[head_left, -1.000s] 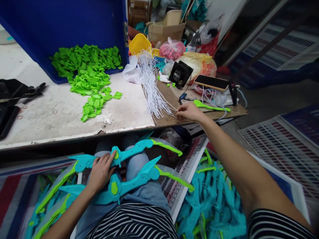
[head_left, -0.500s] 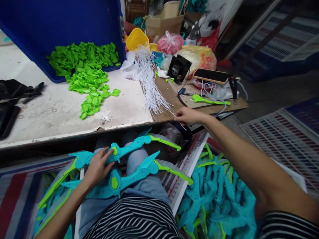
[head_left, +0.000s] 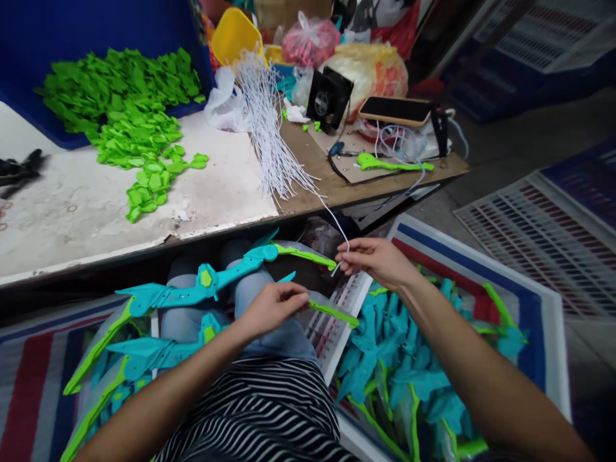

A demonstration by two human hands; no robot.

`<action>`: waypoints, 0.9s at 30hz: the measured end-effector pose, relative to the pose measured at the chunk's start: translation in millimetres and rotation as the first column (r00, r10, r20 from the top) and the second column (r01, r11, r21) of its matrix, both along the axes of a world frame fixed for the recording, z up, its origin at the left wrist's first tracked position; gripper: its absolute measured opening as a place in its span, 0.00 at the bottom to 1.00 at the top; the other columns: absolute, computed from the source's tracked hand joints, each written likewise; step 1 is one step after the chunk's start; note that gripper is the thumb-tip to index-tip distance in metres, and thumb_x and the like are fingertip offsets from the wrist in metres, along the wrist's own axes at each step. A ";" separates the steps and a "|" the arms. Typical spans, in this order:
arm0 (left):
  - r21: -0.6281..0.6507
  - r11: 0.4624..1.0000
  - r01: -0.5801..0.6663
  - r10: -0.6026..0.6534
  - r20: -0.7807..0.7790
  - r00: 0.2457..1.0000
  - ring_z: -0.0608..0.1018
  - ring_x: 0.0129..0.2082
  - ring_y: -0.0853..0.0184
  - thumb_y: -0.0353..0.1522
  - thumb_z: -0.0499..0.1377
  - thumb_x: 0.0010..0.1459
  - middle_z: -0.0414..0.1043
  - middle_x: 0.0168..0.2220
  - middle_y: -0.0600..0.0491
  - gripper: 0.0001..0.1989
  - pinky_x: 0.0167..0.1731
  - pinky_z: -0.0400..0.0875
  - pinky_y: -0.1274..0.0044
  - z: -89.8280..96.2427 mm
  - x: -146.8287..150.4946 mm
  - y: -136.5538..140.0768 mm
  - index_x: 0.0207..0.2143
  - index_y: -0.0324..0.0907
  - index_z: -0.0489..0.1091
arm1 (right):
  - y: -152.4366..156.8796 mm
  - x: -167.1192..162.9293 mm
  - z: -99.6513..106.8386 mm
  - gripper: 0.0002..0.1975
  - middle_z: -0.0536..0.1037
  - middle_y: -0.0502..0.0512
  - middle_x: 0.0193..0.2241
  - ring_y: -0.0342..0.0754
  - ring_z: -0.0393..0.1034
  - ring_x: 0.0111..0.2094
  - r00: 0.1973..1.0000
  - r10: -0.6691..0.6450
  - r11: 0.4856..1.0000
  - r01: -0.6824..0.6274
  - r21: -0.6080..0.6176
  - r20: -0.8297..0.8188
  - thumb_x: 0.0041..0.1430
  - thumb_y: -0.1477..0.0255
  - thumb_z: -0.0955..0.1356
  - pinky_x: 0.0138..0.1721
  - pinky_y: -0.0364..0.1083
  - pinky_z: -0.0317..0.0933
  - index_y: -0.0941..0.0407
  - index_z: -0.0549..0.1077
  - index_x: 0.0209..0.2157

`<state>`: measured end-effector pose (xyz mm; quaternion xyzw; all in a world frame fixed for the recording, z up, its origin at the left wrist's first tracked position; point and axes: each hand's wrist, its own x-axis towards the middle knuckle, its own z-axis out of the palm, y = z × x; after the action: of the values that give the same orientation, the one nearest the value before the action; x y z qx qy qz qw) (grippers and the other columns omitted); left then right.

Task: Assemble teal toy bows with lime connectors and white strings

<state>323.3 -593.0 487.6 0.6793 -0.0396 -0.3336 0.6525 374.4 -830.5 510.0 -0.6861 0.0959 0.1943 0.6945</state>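
Many cords (head_left: 273,138) lie on the stained table (head_left: 81,215), a crate (head_left: 536,308) below; right hand (head_left: 376,258) pinches one; I cannot tell whether left hand (head_left: 272,308) grips.

Pale light across the tabletop (head_left: 226,170), deep shadow beneath, soft blur towards the right edge.

There were two hands (head_left: 276,307) and, across the lap, two toy bows (head_left: 240,269). At the table I counted one fan (head_left: 328,101), one phone (head_left: 395,108) and one yellow tub (head_left: 235,33). The white strings (head_left: 269,138) and green pieces (head_left: 137,135) were too many for counting.
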 end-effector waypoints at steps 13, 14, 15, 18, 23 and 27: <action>-0.007 1.000 0.004 -0.008 -0.685 0.729 0.73 0.22 0.73 0.22 0.57 0.55 0.70 0.24 0.55 0.05 0.23 0.68 0.81 -78.3 -52.8 -78.7 0.35 0.36 0.70 | -4.5 -172.7 -74.4 0.19 0.79 0.52 0.23 0.47 0.75 0.24 0.817 -0.545 0.785 0.576 -0.229 0.188 0.44 0.55 0.74 0.31 0.49 0.74 0.56 0.77 0.29; -0.015 1.000 0.007 -0.016 -0.683 0.731 0.73 0.22 0.74 0.22 0.56 0.56 0.70 0.24 0.55 0.06 0.23 0.67 0.82 -80.0 -52.5 -81.8 0.36 0.35 0.69 | -3.5 -173.6 -77.6 0.19 0.79 0.52 0.23 0.48 0.75 0.24 0.814 -0.548 0.781 0.580 -0.232 0.192 0.44 0.54 0.74 0.31 0.50 0.74 0.56 0.77 0.29; -0.027 1.000 0.013 -0.028 -0.679 0.734 0.73 0.21 0.74 0.22 0.56 0.56 0.70 0.24 0.55 0.06 0.23 0.67 0.82 -81.6 -52.4 -84.3 0.36 0.35 0.70 | -2.8 -173.9 -80.5 0.19 0.79 0.52 0.23 0.48 0.75 0.24 0.815 -0.546 0.781 0.579 -0.235 0.193 0.44 0.54 0.73 0.32 0.50 0.74 0.56 0.76 0.30; -0.065 0.998 0.026 -0.062 -0.665 0.744 0.73 0.21 0.75 0.23 0.57 0.56 0.71 0.23 0.55 0.05 0.22 0.67 0.83 -86.0 -53.1 -88.6 0.36 0.35 0.71 | -1.8 -174.8 -87.0 0.19 0.79 0.53 0.23 0.49 0.75 0.25 0.836 -0.513 0.797 0.548 -0.253 0.194 0.46 0.54 0.72 0.33 0.51 0.73 0.56 0.76 0.31; -0.110 0.994 0.027 -0.093 -0.655 0.750 0.74 0.21 0.74 0.22 0.56 0.55 0.73 0.24 0.53 0.06 0.24 0.69 0.82 -89.4 -53.3 -93.8 0.33 0.35 0.72 | -0.1 -178.8 -89.6 0.14 0.80 0.55 0.31 0.51 0.75 0.31 0.888 -0.339 0.776 0.450 -0.441 0.310 0.55 0.58 0.68 0.38 0.52 0.71 0.54 0.76 0.33; -0.162 0.986 0.050 -0.146 -0.660 0.737 0.75 0.22 0.74 0.22 0.58 0.54 0.72 0.22 0.53 0.04 0.25 0.69 0.83 -89.8 -50.4 -103.4 0.28 0.34 0.71 | 0.6 -180.2 -90.7 0.11 0.79 0.56 0.33 0.51 0.74 0.35 0.897 -0.130 0.733 0.374 -0.568 0.423 0.59 0.63 0.64 0.41 0.52 0.69 0.52 0.76 0.32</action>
<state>272.9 -696.3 397.8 0.4662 0.1391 -0.5855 0.6485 194.2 -829.9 419.3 -0.8834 0.1229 -0.0746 0.4460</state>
